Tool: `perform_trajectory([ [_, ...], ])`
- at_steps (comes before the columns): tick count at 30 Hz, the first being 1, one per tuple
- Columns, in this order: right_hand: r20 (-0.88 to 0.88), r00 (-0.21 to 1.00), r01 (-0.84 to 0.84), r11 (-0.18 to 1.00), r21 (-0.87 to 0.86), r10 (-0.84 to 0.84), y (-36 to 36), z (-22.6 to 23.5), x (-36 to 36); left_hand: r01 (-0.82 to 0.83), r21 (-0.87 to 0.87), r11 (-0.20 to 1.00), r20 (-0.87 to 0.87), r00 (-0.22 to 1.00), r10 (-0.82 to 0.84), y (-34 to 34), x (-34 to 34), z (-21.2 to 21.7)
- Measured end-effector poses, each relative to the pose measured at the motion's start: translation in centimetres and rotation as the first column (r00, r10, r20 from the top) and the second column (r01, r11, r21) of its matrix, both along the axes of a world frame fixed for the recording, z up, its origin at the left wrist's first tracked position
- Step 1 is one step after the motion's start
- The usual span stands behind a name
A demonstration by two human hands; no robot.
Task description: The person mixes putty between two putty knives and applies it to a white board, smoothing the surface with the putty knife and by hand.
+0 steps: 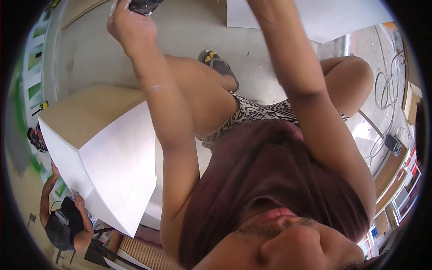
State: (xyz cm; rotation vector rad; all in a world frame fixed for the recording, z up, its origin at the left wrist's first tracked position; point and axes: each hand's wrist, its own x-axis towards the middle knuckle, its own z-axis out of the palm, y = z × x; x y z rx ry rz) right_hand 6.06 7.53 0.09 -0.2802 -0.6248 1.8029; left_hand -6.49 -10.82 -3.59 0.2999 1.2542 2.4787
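My left hand [131, 26] is raised at the upper edge, its fingers closed round a dark, glossy black object [145, 5] with pale smears. The frame cuts that object off, so its kind cannot be told. Whitish marks streak the hand and wrist. My right forearm [292, 49] reaches up past the upper edge, and the right hand lies outside the picture. Beside that forearm is a large white panel [355, 15], also cut off by the edge.
At left stands a big white box-like piece [119, 162] with a tan top. A co-worker [65, 225] in a dark cap has hands on its far side. Loose cables [387, 90] coil on the grey floor at right, near a small black device [393, 145].
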Motion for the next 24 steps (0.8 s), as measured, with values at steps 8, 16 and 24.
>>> perform_trajectory([
  [8,0.509,0.842,0.330,0.918,-0.221,-0.180,-5.0,-24.3,9.7,0.000,-0.030,1.000,-0.001,1.000,0.000,0.6,-0.1,0.7],
  [16,0.402,0.887,0.171,0.644,-0.746,0.230,-3.0,-42.9,14.7,-0.278,-0.414,0.867,-0.670,0.738,-0.083,0.5,1.3,-1.0],
  [24,0.249,0.928,0.021,0.628,-0.778,0.277,-2.8,-46.0,12.7,-0.234,-0.362,0.902,-0.407,0.911,0.073,1.1,1.1,1.1],
])
